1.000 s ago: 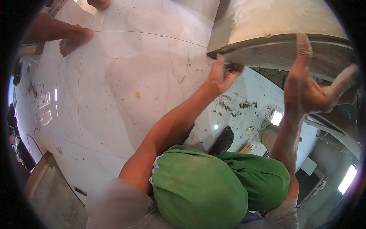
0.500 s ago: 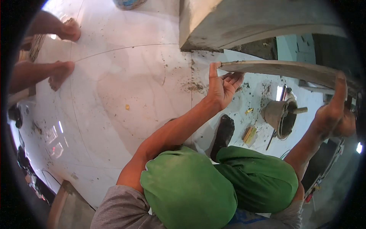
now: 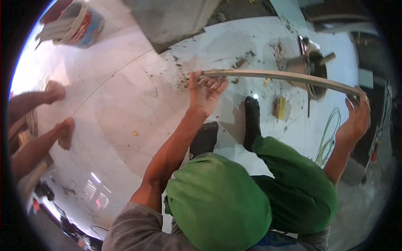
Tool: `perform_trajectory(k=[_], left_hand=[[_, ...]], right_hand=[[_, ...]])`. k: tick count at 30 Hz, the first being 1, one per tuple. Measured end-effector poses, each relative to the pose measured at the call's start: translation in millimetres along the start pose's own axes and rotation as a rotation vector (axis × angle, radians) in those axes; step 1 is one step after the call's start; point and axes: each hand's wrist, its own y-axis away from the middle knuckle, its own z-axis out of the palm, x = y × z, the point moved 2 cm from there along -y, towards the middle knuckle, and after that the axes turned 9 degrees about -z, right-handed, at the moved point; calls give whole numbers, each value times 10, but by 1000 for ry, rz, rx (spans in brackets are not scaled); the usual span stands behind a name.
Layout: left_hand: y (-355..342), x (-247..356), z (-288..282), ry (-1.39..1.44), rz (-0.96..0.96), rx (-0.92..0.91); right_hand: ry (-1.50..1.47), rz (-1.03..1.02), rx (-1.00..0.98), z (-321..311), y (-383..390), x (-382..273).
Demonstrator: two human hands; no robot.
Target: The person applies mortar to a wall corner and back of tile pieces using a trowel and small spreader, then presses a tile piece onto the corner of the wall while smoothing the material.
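A long, thin, tan-brown slab [image 3: 276, 75] spans the space before my knees, seen almost edge-on; its exact kind is unclear. At its left end is my left hand [image 3: 204, 95], thumb up against the edge and fingers curled beneath. My right hand [image 3: 355, 119] grips the other end, with some fingers hidden behind the slab. Both hands hold it off the floor. Beyond the slab, partly covered by it, a dirty bucket [image 3: 295, 65] lies tipped with a stick-like handle poking from it. A yellow sponge-like block [image 3: 279, 107] rests closer to my foot.
Another person's bare feet [image 3: 58, 125] are at the left. A bucket [image 3: 90, 27] with a coloured label stands at the far left. A grey slab-like structure [image 3: 169, 21] juts in at the far side. Coiled green tubing [image 3: 326, 138] lies by my right arm. Dirt crumbs dot the white floor [image 3: 113, 100].
Both hands keep hold of the slab, which has come nearer and shifted left, away from the grey structure. The view has also shifted, bringing more of the far-left bucket into sight.
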Motion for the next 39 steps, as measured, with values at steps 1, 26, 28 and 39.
perform_trajectory(k=[1,26,28,39], left_hand=[[21,16,-82,-34,23,13],[389,-159,307,-745,300,-125],[324,-62,276,-735,260,-83],[23,-982,606,-1434,271,84]], right_hand=[[67,87,-163,-119,29,-38],[-38,260,-1476,907,2032,1180],[-61,194,-1374,899,2139,1093],[351,320,-782,996,2057,1102]])
